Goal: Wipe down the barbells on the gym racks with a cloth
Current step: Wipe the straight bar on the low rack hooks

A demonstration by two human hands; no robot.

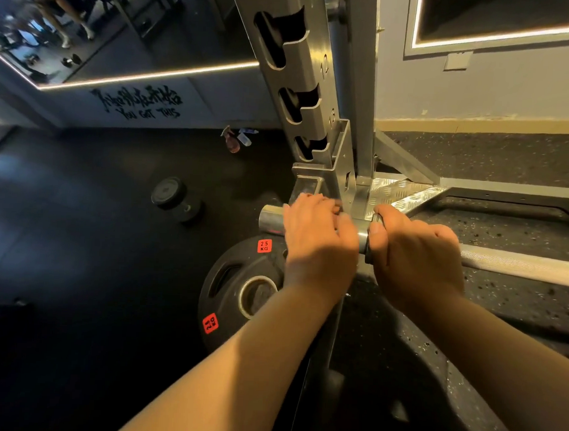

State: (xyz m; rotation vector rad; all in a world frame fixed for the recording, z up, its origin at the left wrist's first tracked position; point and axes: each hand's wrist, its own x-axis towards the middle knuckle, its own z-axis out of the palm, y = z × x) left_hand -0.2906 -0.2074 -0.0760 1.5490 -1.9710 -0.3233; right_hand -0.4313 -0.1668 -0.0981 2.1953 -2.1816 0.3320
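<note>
Before barbell [517,265] a plate [239,271], dumbbell [175,198] left — rack [300,87] behind

Silver barbell [517,263] lies flat and low at the foot of the rack [313,77] — knurled shaft runs right. Smooth sleeve pokes out left.

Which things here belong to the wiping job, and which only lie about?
Job:
barbell, gripped by left hand and right hand
rack
perhaps the spray bottles

Lying about:
25 kg plate
dumbbell
</note>
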